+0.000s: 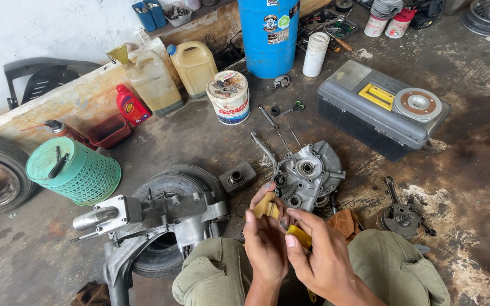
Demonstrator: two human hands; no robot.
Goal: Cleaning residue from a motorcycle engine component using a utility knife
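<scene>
Stained concrete floor (472, 141) all around. Blue drum (268, 37) far behind the engine case (306, 175), top cut off by the frame. Grey toolbox (378, 107) behind and right of the case, a round disc on its lid. Tyre with engine block (168, 218) left of the case, lower part hidden by a knee. Green basket (75, 170) farther left. White paint bucket (229, 96) behind the case. Just in front of the case: left hand (265, 241) pinching a tan strip (266, 208), right hand (321, 255) closed on a yellow piece (300, 235), mostly hidden, kind unclear.
</scene>
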